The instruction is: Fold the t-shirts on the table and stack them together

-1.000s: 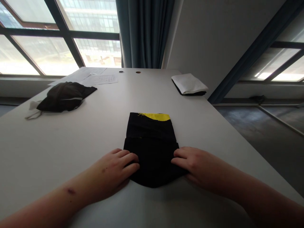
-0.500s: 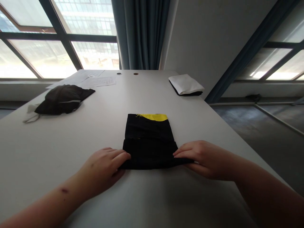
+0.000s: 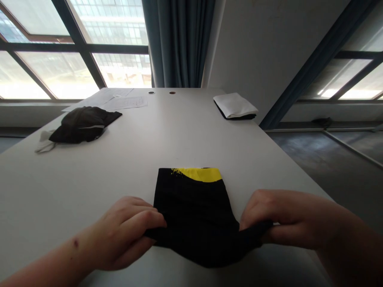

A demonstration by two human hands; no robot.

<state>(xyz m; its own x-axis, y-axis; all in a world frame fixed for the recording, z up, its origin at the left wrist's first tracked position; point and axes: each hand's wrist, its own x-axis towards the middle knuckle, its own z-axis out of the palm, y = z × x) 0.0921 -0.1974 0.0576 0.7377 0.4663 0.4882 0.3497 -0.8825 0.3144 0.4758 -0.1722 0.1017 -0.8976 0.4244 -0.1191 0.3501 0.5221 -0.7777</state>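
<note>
A folded black garment (image 3: 194, 203) with a yellow patch along its far edge lies on the white table in front of me. Its exact kind is not clear from the folds. My left hand (image 3: 134, 231) pinches the near left part of the cloth between thumb and fingers. On the other side, my right hand (image 3: 278, 219) grips the near right corner, some fingers hidden behind the fabric. Between the two hands the near edge sags, raised a little at the right.
The white table (image 3: 125, 171) stretches to the windows. A dark bundled bag (image 3: 83, 125) with a pale cord lies at the left, papers (image 3: 125, 103) behind it. White and black folded cloths (image 3: 236, 105) are stacked at the far right edge. Two round holes mark the far end.
Both hands have drawn the garment toward me, and the right hand has moved outward. The folded-over near panel has come back, and the near edge now sags between the hands.
</note>
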